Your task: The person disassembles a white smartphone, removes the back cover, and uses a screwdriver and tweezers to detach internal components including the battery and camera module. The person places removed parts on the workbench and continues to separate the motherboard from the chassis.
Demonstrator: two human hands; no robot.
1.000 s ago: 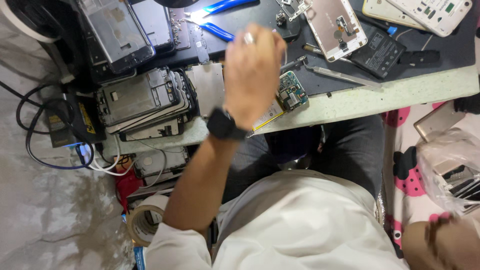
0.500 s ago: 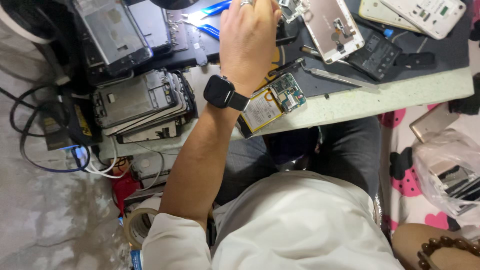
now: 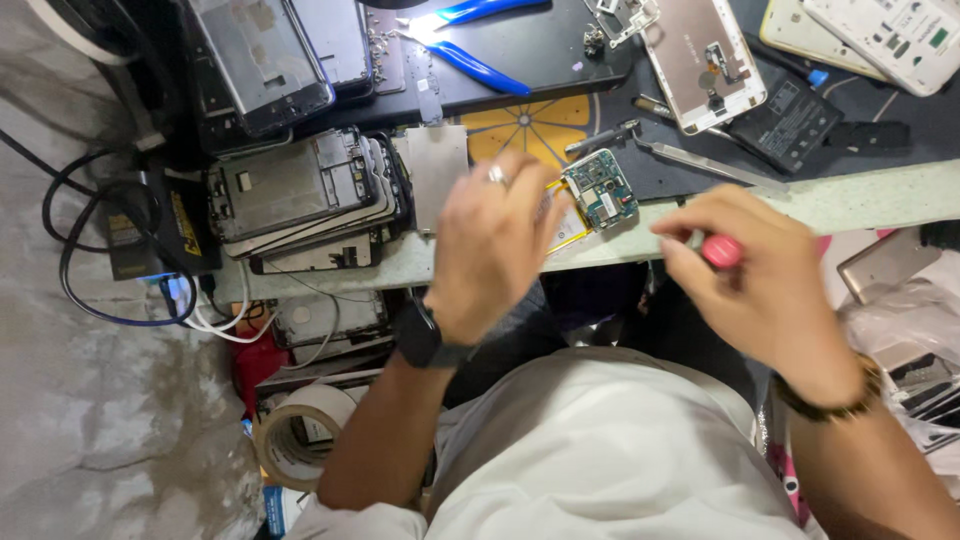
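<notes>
My left hand (image 3: 490, 240), with a ring and a black watch, hovers blurred over the front edge of the workbench (image 3: 860, 195). It is just left of a small green circuit board (image 3: 600, 190) with a yellow flex strip. Its fingers are loosely curled, and whether it holds anything is unclear. My right hand (image 3: 750, 285) is lower right, in front of the bench edge, closed around a pink-handled tool (image 3: 722, 250) whose tip is hidden. A beaded bracelet sits on that wrist.
Stacked phone frames (image 3: 300, 195) lie at the left of the bench. Blue-handled pliers (image 3: 480, 65), a white phone back (image 3: 705, 60), a black battery (image 3: 790, 105) and metal tweezers (image 3: 700, 165) lie behind. Cables (image 3: 100, 230) and a tape roll (image 3: 300, 440) sit below left.
My left hand has pulled back from the far part of the bench towards the front edge. My right hand has come up from the lower right corner with the pink-handled tool.
</notes>
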